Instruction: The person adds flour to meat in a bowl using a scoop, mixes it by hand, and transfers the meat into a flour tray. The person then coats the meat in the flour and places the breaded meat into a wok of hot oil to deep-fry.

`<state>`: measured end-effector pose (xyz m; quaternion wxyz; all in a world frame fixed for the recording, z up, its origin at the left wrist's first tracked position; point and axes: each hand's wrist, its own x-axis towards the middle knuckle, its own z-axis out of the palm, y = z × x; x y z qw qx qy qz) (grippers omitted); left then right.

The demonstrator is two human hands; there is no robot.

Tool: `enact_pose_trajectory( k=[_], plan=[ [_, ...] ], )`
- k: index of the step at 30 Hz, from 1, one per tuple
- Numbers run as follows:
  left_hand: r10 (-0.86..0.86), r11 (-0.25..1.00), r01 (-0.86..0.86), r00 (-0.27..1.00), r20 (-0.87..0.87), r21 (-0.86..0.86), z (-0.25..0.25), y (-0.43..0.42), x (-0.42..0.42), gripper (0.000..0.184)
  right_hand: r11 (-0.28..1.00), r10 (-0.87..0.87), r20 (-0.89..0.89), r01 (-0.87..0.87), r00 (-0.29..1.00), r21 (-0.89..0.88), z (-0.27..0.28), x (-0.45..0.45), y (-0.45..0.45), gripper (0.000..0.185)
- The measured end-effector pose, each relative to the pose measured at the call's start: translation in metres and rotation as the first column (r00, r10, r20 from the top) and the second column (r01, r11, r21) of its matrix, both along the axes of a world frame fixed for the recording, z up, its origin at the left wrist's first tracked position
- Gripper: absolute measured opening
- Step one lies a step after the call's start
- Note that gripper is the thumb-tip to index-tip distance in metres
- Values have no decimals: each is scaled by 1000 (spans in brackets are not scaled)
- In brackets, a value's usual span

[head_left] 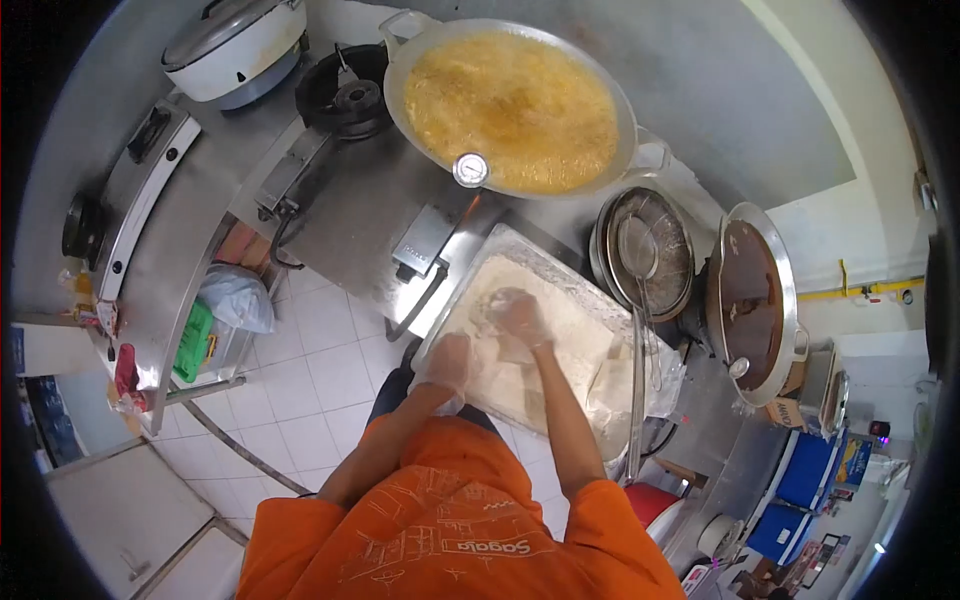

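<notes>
A metal tray point(497, 236) of pale flour point(574, 330) lies in front of me. Over its left edge is my left hand point(449, 362), in a clear plastic glove; its fingers are blurred. My right hand point(518, 318), also gloved, is in the flour near the middle of the tray, its fingers partly hidden by flour and blur. Flat, flour-covered shapes lie in the tray's lower right part. What either hand holds, if anything, cannot be made out.
Beyond the tray, a big pan point(632, 120) of bubbling yellow oil carries a dial thermometer point(470, 170). Round strainers point(650, 245) sit at its right, then a pan of dark liquid point(752, 305). Burners, a lidded white pot point(235, 50) and shelves stand at the left.
</notes>
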<state>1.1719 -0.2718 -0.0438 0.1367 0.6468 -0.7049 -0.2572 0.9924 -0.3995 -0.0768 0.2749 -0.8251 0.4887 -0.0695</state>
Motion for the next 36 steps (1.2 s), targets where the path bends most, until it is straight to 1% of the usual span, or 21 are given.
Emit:
enact_pose_trajectory(
  k=[1, 2, 3, 4, 6, 9, 11, 13, 15, 16, 19, 21, 22, 23, 25, 26, 28, 29, 32, 33, 36],
  plan=[
    [13, 994, -15, 1000, 19, 105, 16, -11, -2, 15, 992, -59, 156, 41, 986, 116, 3, -21, 10, 48],
    [28, 978, -35, 999, 38, 204, 24, -16, -4, 16, 1000, 27, 122, -25, 992, -18, 6, -20, 18, 49],
    [39, 993, -38, 999, -10, 114, 6, -16, -5, 18, 982, 112, 77, -99, 991, -158, 11, -15, 20, 50],
    [46, 991, -43, 999, -20, 129, 0, -19, -8, 18, 941, 191, 22, -177, 981, -289, 14, -9, 25, 51],
    [52, 987, -46, 998, -33, 157, -7, -31, -12, 18, 960, 246, -267, -272, 932, -66, 16, 7, 44, 53],
    [153, 977, -136, 984, -93, 166, -5, -41, -15, 19, 981, 195, -461, -181, 866, 74, 22, 19, 56, 58],
    [139, 987, -130, 986, -94, 97, -20, -38, -17, 20, 996, 80, -378, -83, 923, 7, 22, 11, 51, 59],
    [85, 993, -78, 994, -72, 91, -14, -37, -13, 21, 993, -28, -109, 15, 994, -119, 20, -3, 41, 57],
    [1, 989, 4, 1000, -30, 150, -3, -35, -5, 21, 989, -100, 13, 101, 995, -105, 35, -3, 32, 54],
    [26, 995, -24, 999, -19, 102, -23, -30, -6, 21, 986, -136, 74, 142, 988, -92, 43, 0, 29, 52],
    [59, 998, -59, 998, -20, 19, -50, -22, -16, 20, 896, 3, -131, -61, 991, -439, -56, 5, 23, 49],
    [30, 998, -28, 998, -46, 48, -33, -24, -16, 19, 921, 58, -105, -93, 993, -378, -97, -2, 13, 47],
    [-11, 999, 13, 998, -55, 43, -34, -24, -16, 19, 931, 83, -88, -109, 993, -348, -82, 6, 7, 45],
    [-51, 998, 53, 997, -61, 38, -35, -23, -15, 19, 988, 47, -22, -50, 999, -148, -62, -3, 8, 47],
    [-120, 993, 120, 992, -36, -12, -44, -21, -19, 18, 965, -124, 56, 107, 991, 238, 45, -3, 11, 52],
    [-147, 988, 146, 989, -9, -56, -53, -21, -30, 18, 924, -230, 239, 134, 943, 359, 29, -18, 16, 49],
    [-116, 988, 117, 993, 15, -102, -70, -24, -42, 19, 808, -464, 519, 102, 718, 581, 16, -38, 32, 44],
    [-57, 993, 58, 998, 12, -101, -77, -28, -49, 19, 754, -594, 521, 201, 613, 625, 23, -46, 45, 44],
    [-14, 1000, 12, 996, -85, -13, -48, -50, -44, 21, 564, -779, 490, 99, 391, 820, 65, -51, 66, 45],
    [-26, 999, 30, 991, -130, 34, -26, -53, -38, 21, 550, -793, 471, 123, 386, 826, 77, -45, 69, 46],
    [232, 926, -77, 888, -398, 369, -13, -55, -46, 25, 573, -795, 479, 202, 372, 794, 78, -32, 73, 44]
  ],
)
